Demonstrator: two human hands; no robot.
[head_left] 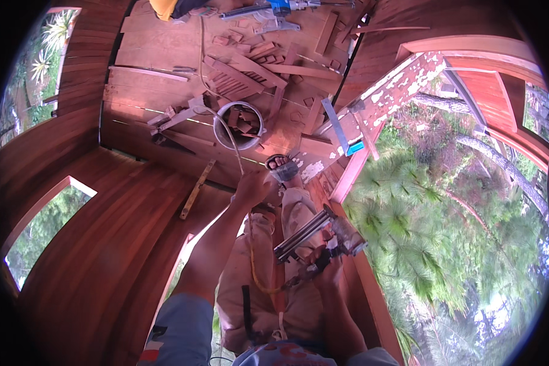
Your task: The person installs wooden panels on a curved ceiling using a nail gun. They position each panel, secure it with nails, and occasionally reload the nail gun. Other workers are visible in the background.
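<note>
My right hand is wrapped round the handle of a nail gun, held above my right thigh. The gun's long metal magazine points to the left. From its handle end a yellowish air hose loops down between my legs and climbs to my left hand. That hand is closed round the hose, ahead of my knees. Past it, the hose runs on over a round bucket full of wood offcuts and across the floor. My sandalled foot stands just right of the bucket.
Wood scraps litter the plank floor. A blue power tool lies at the far edge. A teal-handled square rests on a paint-flecked beam. A spirit level leans left. Trees show through a large opening at right.
</note>
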